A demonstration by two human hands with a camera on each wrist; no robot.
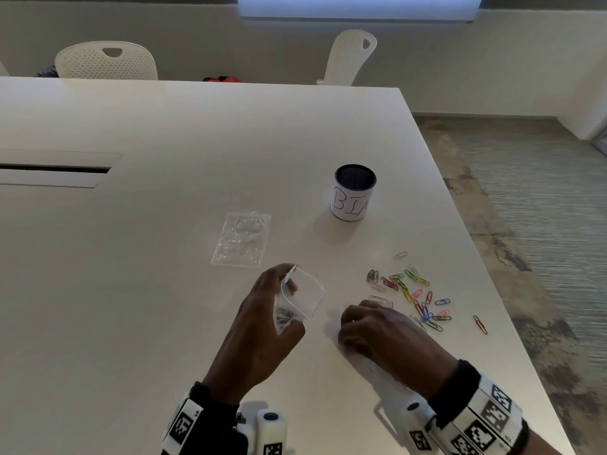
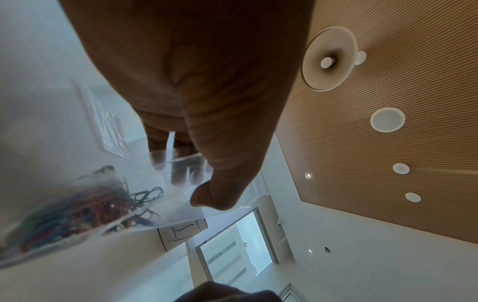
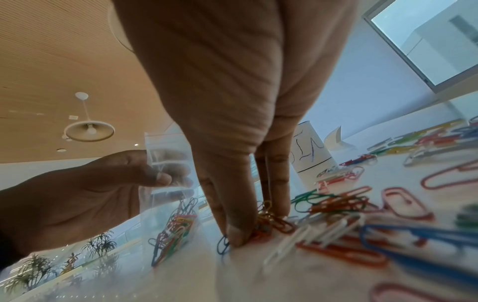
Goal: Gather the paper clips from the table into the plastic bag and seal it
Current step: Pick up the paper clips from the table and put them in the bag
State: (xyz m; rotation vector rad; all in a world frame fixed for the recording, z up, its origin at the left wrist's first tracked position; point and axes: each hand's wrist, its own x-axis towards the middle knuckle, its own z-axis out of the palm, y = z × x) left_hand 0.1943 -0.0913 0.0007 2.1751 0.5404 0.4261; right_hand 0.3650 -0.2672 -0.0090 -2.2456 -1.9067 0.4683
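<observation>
head looks down, wrists low, sharing bag [image 1: 297,298]

We list one large white table [image 1: 197,133], with a long dark slot [image 1: 54,168] set in its top at the far left. Directly on it we count: a flat clear plastic bag [image 1: 242,238], crinkled and lying near the middle; a round black mesh cup [image 1: 354,193] wrapped in white paper with handwritten letters, standing upright to the right of that bag; and a loose scatter of coloured paper clips [image 1: 412,297] nearer the right edge, some overlapping. We note one pale clip [image 1: 400,254] lying apart toward the cup, and one red clip [image 1: 480,324] lying apart nearest the table's right edge.
</observation>
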